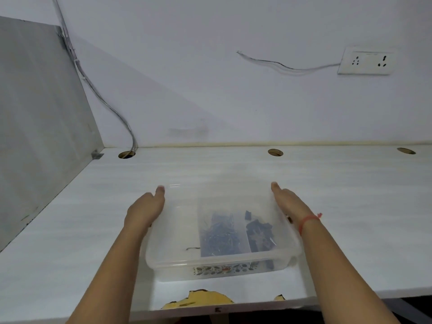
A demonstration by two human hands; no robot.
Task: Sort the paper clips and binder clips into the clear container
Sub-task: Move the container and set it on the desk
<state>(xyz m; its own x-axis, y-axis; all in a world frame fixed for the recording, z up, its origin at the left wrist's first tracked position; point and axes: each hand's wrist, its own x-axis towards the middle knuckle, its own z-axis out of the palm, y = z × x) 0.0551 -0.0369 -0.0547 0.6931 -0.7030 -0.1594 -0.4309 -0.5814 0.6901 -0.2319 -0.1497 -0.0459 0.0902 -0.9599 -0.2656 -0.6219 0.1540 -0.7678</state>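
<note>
Both hands, left hand (146, 210) and right hand (288, 203), grip the sides of the clear container (219, 265) on the table (350, 218), paper clips (219, 237) and binder clips (259, 232) already bagged inside it, so next probably means emptying and separating them.

No legible text, numbers or brand marks anywhere in view. The clear container (222, 265) carries a patterned label strip (224, 269) on its near wall, by the desk's near edge: coloured dots and shapes only, too blurred to read.
</note>
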